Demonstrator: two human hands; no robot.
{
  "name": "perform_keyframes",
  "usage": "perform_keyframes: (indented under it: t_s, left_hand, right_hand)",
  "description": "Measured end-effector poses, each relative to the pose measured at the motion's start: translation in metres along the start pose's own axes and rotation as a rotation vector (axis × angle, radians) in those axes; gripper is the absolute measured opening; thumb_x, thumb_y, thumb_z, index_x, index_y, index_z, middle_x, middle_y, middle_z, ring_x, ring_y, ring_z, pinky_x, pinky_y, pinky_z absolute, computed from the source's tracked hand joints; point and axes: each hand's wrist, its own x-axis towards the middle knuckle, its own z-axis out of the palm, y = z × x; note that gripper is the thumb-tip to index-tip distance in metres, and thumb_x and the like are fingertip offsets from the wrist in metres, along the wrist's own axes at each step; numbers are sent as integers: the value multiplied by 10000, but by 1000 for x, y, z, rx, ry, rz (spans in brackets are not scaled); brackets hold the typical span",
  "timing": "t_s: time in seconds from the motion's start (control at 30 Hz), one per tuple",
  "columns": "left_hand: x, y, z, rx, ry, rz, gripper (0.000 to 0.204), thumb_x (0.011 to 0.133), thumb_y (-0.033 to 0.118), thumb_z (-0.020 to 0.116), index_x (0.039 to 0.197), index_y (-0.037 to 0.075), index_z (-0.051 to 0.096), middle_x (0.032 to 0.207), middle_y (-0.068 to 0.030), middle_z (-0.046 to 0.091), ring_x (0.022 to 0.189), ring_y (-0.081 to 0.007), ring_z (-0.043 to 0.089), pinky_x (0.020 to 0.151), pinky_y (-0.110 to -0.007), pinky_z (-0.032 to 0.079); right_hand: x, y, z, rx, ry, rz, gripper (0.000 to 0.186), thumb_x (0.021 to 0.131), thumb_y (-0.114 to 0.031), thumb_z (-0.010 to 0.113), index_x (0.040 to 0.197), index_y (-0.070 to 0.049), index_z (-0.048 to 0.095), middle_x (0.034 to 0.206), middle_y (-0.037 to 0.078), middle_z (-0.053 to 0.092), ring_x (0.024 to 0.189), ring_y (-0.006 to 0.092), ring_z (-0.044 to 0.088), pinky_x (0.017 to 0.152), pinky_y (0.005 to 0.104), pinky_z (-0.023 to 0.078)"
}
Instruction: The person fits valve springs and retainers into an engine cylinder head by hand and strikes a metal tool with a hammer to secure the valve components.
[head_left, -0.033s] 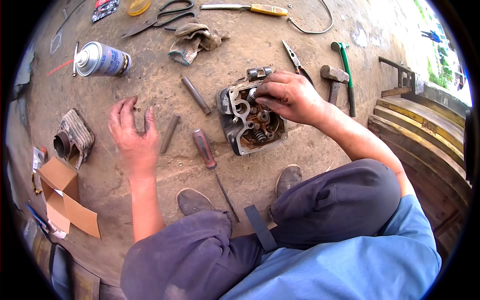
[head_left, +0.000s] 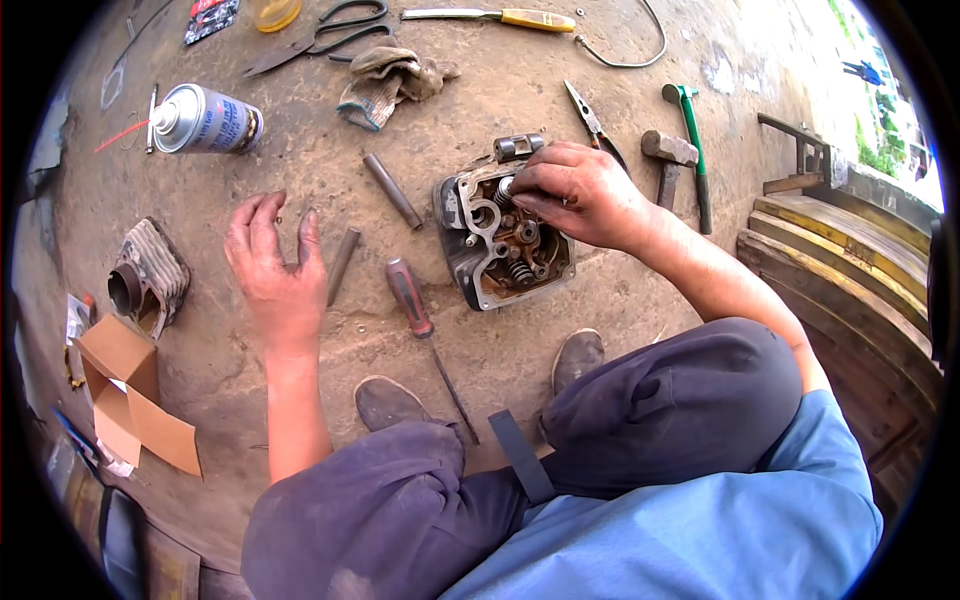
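A cylinder head lies on the ground in front of me with its valve gear facing up. My right hand reaches over its far right part, thumb and fingers closed at the top of a valve spring; the fingertips are partly hidden. A second valve spring sits in the near part of the head. My left hand hovers over the ground to the left, thumb and fingers apart, nothing held. Tiny dark bits show between its thumb and fingers. Beside that thumb lies a short metal rod.
Around lie a screwdriver, another rod, spray can, finned cylinder, cardboard box, glove, scissors, chisel, long-nose pliers, hammer and green-handled hammer. Planks stand right.
My left hand has shifted slightly to the right, closer to the short rod. My right hand and the cylinder head have stayed in place.
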Motion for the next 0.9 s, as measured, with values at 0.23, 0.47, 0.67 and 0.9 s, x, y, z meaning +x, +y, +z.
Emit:
perform_keyframes:
  t_s: [0.23, 0.47, 0.67, 0.9]
  left_hand:
    - [-5, 49, 10, -471, -122, 228, 284, 863, 17, 795, 1140, 28, 733, 1070, -130, 718, 974, -329, 672, 856, -414, 545]
    - [42, 100, 21, -661, -20, 447, 352, 812, -10, 836, 1148, 25, 736, 1045, -126, 752, 908, -305, 716, 809, -396, 575]
    - [35, 89, 20, -824, 73, 304, 255, 807, -58, 825, 1043, 7, 757, 969, -145, 762, 860, -288, 740, 759, -363, 589]
    - [-25, 36, 25, -725, 1, -73, 170, 853, -32, 813, 1009, -7, 749, 938, -124, 753, 810, -231, 712, 748, -332, 568]
  right_hand:
    - [-6, -1, -15, 761, 151, 591, 215, 1040, -190, 707, 1117, 10, 724, 928, -17, 717, 861, 40, 623, 787, 253, 548]
    - [69, -56, -45, 907, -193, 729, 236, 1002, -299, 744, 1038, -66, 757, 781, -59, 653, 684, 36, 558, 600, 215, 432]
    - [69, -65, -45, 1108, -154, 712, 249, 1008, -265, 741, 1087, -30, 764, 834, -36, 696, 737, 46, 598, 674, 218, 480]
    - [39, -32, -31, -359, -394, -51, 446, 902, -212, 767, 1318, -117, 637, 1179, 109, 658, 1110, 338, 649, 901, 456, 580]
